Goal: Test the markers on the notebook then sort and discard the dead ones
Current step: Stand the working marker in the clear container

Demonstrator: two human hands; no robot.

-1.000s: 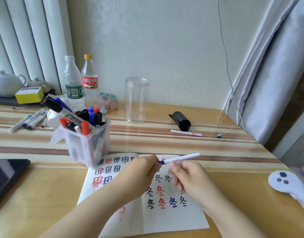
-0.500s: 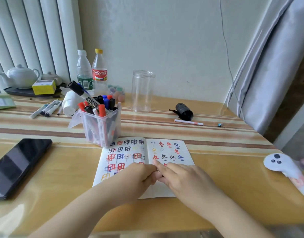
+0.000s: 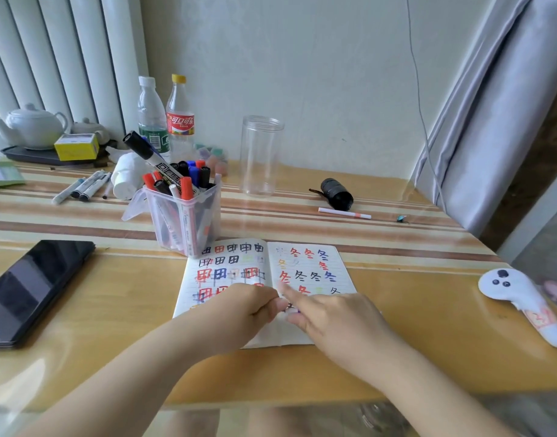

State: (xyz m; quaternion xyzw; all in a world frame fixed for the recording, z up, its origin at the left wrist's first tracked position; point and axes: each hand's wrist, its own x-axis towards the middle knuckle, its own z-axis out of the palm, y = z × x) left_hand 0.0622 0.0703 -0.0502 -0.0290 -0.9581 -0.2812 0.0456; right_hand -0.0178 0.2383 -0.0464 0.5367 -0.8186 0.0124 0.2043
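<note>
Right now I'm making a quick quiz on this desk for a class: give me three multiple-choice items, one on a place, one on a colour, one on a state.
1. Where does the phone lie relative to the notebook?
A. To its left
B. To its right
C. On top of it

2. What colour is the cap of the red-labelled bottle?
A. Green
B. Yellow
C. Black

3. What state is the clear jar in?
A. Lying on its side
B. Upright with a lid on
C. Upright with no lid

Answers:
1 A: the dark phone rests on the table left of the open pages.
2 B: a yellow cap tops that bottle.
3 C: the jar stands upright, its threaded rim bare.
</note>
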